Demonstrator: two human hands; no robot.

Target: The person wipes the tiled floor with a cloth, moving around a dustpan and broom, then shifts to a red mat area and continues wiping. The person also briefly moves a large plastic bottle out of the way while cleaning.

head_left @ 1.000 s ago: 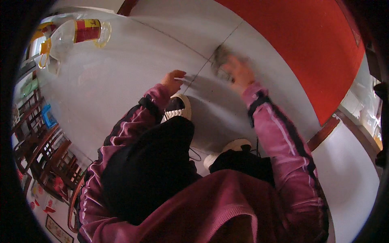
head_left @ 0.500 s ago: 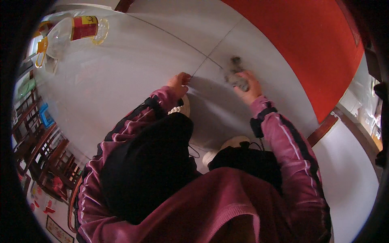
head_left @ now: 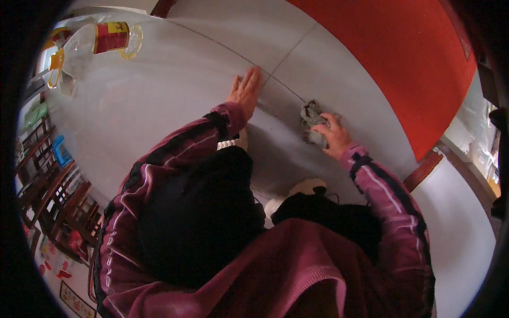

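Note:
My right hand [head_left: 338, 139] is wrapped round a crumpled grey cloth [head_left: 313, 112], low at the tiled floor, in front of my right shoe [head_left: 307, 186]. Part of the cloth bunches out beyond the fingertips on the far side. My left hand [head_left: 247, 91] holds nothing; its fingers are stretched out over the pale tiles [head_left: 175, 79], close to where the dark joints cross. From this view I cannot tell whether the left palm touches the floor.
A red panel [head_left: 413, 69] fills the far right. At the far left there is a clear plastic bottle [head_left: 79, 49] with a yellow cap and red label. Dark wooden furniture [head_left: 58, 196] and a blue object [head_left: 61, 150] line the left side. My left shoe [head_left: 241, 141] is beside my knee.
My right hand has moved nearer to me and slightly right with the cloth. My left hand has reached farther forward, and its curled fingers have straightened.

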